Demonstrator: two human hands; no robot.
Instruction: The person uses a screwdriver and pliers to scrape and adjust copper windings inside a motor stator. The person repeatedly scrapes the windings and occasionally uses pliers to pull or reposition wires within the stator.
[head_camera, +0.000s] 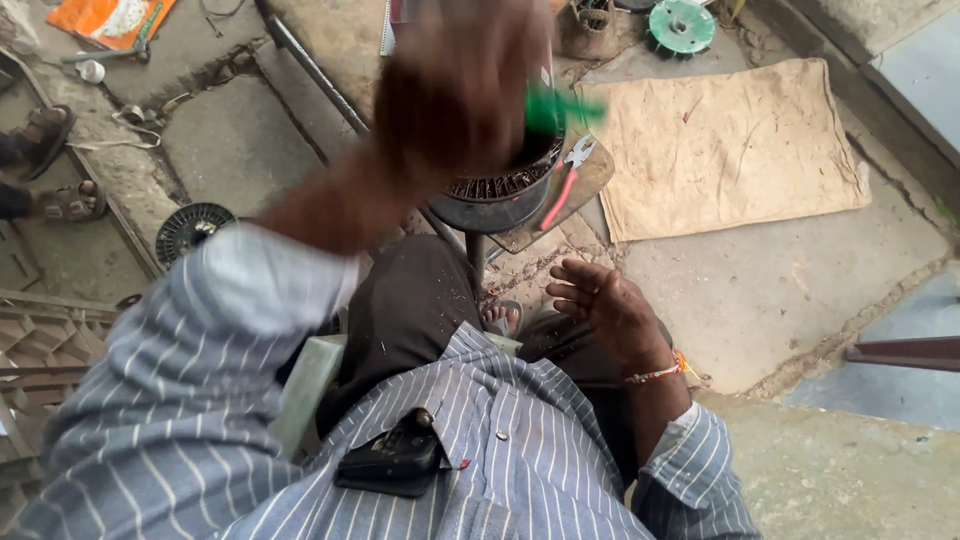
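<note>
Head view: the left hand (455, 85), blurred, is closed around a green tool (558, 108) above the dark round motor stator (500, 195). The right hand (610, 305) hangs spread, empty, over the lap. Red-handled pliers (562, 185) lie beside the stator. 1 orange packet (108, 18) lies top left.

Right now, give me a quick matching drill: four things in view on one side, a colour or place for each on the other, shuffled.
1 left hand
2 right hand
3 pliers
4 burlap sack

A lying flat on the stone floor
B open, empty, over the lap
C raised, blurred, gripping a green tool
D red handles, on the board beside the round motor housing

Pairs: 1-C, 2-B, 3-D, 4-A
</note>
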